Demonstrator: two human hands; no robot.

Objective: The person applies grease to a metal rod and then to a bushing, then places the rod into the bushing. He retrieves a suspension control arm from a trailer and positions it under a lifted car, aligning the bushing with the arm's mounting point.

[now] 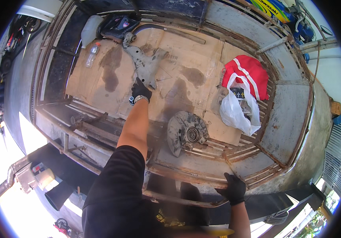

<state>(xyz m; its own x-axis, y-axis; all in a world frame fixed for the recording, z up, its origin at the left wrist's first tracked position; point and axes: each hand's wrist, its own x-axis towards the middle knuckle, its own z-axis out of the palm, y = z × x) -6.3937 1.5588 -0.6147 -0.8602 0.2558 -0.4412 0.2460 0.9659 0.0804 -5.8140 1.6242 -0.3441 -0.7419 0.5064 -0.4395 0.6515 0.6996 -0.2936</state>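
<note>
My left hand (142, 90) and right hand (233, 188) were gloved in black; flat metal part (143, 63), dull grey; hubbed metal part (177, 129), mottled grey and black; cardboard (210, 51), tan, blotched dark brown; cloth (259, 81), red, white-striped; plastic bag (232, 107) was white.

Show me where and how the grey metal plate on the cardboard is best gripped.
Probably by the near end of the grey metal plate, coming from the person's side: it narrows there from its broad middle, that end points toward the person, and the left hand is right at it.
</note>
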